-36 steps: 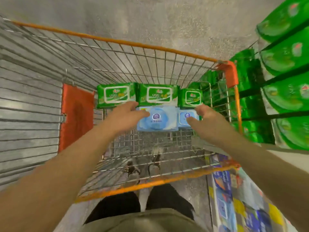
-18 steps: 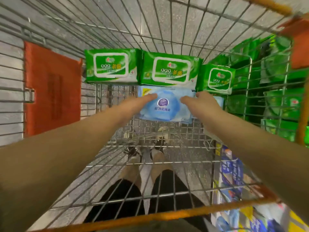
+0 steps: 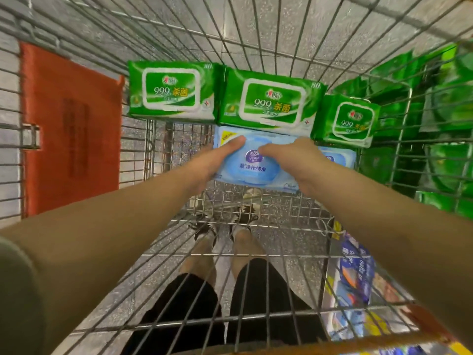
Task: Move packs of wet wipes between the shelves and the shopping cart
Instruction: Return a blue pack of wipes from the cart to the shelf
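Blue soft-plastic wipes pack (image 3: pixel 252 163) on the wire shopping cart (image 3: pixel 256 221) floor, left hand (image 3: pixel 215 160) and right hand (image 3: pixel 294 160) gripping its two ends, beside three green rectangular wipes packs (image 3: pixel 263 101) against the cart's far wall and a second blue pack (image 3: pixel 337 157); lifting out appears not yet begun.

Three green packs (image 3: pixel 271 98) with white-bordered labels and white and yellow lettering are seen in a silver wire cart (image 3: pixel 256 34), whose side bears an orange-red panel (image 3: pixel 71 124) and whose near rim is orange. A pale blue pack (image 3: pixel 256 167), marked with a purple emblem and dark blue lettering, is shown below them. Glossy green packaging (image 3: pixel 440 111) is visible beyond the wire, and a speckled grey floor (image 3: pixel 281 16) underneath.
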{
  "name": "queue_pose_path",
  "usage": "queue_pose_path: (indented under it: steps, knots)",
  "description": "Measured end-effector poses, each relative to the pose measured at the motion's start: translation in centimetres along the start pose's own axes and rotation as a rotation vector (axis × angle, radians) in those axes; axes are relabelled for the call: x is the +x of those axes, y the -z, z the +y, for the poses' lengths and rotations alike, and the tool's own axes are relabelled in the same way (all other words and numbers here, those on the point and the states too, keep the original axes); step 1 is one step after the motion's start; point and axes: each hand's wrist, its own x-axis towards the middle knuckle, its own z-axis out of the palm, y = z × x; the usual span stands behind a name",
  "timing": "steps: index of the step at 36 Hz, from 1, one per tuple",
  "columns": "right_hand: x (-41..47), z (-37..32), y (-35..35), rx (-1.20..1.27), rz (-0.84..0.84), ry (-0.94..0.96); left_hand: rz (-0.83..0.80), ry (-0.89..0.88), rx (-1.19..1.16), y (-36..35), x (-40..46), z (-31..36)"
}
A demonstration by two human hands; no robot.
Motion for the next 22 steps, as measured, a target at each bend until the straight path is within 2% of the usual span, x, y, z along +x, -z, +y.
queue_pose_path:
  steps: [7,13,18,22]
  knots:
    - [0.7,1.4,-0.6,-0.026,0.028,0.015,-0.004,-0.025,-0.064,-0.3,0.6,-1.2]
    - [0.6,3.6,-1.1,-0.072,-0.065,0.093,-0.032,0.004,-0.040,2.1,-0.5,-3.0]
    - [0.6,3.7,-2.9,-0.322,-0.015,0.150,-0.086,0.015,-0.049,2.1,-0.6,-2.9]
    - [1.0,3.1,-3.2,-0.237,-0.027,0.156,-0.054,0.004,-0.100,1.9,0.0,-3.1]
